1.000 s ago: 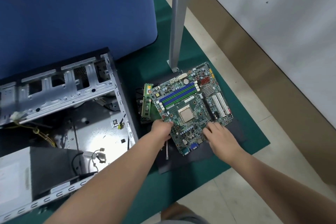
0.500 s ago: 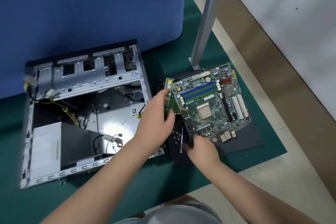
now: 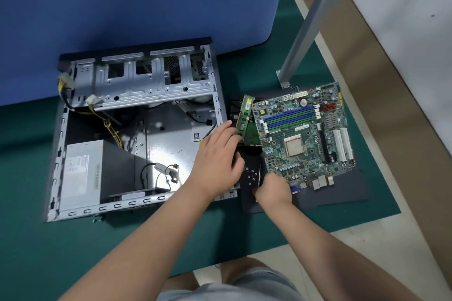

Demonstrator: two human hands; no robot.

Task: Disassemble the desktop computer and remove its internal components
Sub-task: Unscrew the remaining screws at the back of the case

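Beside one motherboard [image 3: 303, 134], two hands [image 3: 217, 161] [image 3: 272, 189]

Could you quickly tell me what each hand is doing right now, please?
Left hand: fingers on the green memory stick; a firm grip cannot be told.
Right hand: grips the motherboard at its near corner.

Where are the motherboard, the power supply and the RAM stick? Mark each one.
motherboard [image 3: 302, 135]: head view, centre of the board.
power supply [image 3: 80, 173]: head view, its labelled top face.
RAM stick [image 3: 245, 115]: head view, middle of the stick.
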